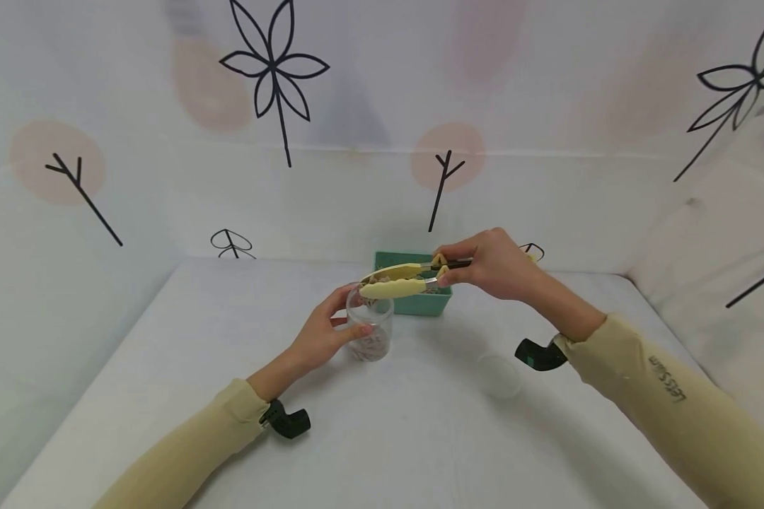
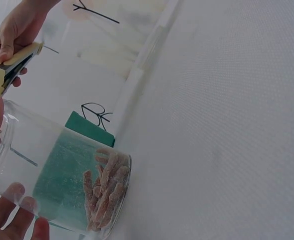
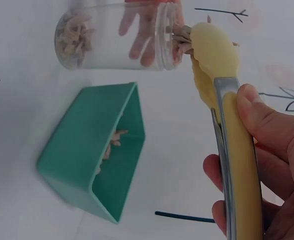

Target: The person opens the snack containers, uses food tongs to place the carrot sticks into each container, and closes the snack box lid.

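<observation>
A clear jar (image 1: 371,332) stands upright on the table, gripped round its side by my left hand (image 1: 327,332). Brownish stick-shaped pieces (image 2: 107,192) lie at its bottom in the left wrist view. My right hand (image 1: 493,265) holds yellow-tipped tongs (image 1: 395,288) by their arms. In the right wrist view the tong heads (image 3: 214,50) pinch several pieces (image 3: 182,40) at the jar's mouth. Behind and right of the jar is a green box (image 1: 420,305), with more pieces (image 3: 114,140) inside.
A round clear lid (image 1: 499,375) lies on the white table (image 1: 382,438), right of the jar. Patterned white cloth (image 1: 356,191) rises behind the table and at both sides.
</observation>
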Tool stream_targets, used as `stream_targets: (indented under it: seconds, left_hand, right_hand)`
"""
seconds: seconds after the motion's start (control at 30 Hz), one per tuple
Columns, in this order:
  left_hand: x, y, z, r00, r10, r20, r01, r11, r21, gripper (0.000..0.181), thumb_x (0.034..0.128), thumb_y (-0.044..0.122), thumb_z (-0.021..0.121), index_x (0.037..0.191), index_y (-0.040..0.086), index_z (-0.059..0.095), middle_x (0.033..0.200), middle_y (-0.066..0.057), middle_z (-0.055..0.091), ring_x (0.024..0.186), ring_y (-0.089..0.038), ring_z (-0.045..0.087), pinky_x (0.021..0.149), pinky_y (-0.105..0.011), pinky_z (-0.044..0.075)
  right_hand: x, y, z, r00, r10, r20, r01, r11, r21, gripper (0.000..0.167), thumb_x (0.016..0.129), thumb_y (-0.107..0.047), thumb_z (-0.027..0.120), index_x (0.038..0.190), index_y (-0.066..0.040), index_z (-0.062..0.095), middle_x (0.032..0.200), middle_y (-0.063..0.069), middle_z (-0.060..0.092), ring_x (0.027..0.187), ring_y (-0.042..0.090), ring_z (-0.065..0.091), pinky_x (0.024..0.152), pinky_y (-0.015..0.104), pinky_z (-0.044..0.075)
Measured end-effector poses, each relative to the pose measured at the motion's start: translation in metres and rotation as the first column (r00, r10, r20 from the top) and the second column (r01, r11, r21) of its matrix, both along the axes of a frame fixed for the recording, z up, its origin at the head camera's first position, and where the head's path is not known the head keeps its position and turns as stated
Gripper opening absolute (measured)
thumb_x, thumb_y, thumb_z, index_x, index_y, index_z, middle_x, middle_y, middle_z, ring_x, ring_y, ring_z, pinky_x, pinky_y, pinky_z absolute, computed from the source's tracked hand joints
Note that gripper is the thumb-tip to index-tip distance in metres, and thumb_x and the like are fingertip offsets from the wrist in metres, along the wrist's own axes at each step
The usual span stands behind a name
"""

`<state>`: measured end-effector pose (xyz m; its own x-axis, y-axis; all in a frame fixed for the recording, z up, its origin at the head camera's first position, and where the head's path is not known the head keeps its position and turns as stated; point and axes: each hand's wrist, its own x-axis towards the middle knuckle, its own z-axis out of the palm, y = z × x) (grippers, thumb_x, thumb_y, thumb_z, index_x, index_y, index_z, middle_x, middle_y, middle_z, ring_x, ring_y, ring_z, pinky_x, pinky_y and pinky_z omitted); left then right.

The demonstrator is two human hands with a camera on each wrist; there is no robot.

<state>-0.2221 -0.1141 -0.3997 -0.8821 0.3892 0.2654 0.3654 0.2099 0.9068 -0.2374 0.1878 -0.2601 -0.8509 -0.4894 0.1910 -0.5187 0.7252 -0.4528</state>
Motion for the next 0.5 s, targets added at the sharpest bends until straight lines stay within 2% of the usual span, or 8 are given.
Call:
stream_targets:
  seconds: [0.33,0.5]
  left_hand:
    - [-0.001,0.001,0.000,1.000,-0.005,0.020,0.005,1.000,-0.009,0.075,0.0892,0.016,0.077,0.153,0.014,0.037,0.144,-0.007,0.049,0.131,-0.027,0.046,0.103,-0.050,0.043]
    - [-0.001,0.001,-0.002,1.000,-0.010,0.023,0.010,1.000,0.004,0.074,0.0896,0.012,0.076,0.153,0.013,0.037,0.146,-0.009,0.048,0.134,-0.027,0.044,0.103,-0.051,0.042]
  right_hand:
    - [-0.005,-0.006,-0.002,0.996,0.085,0.003,-0.085,0.994,0.061,0.037,0.082,-0.023,0.083,0.115,-0.008,0.076,0.097,0.001,0.075,0.076,0.012,0.063,0.064,0.032,0.051]
    - [-0.008,-0.013,0.007,0.990,0.139,-0.035,-0.133,0.981,0.140,0.029,0.081,-0.024,0.084,0.106,-0.012,0.078,0.087,-0.005,0.074,0.070,0.010,0.059,0.060,0.030,0.049]
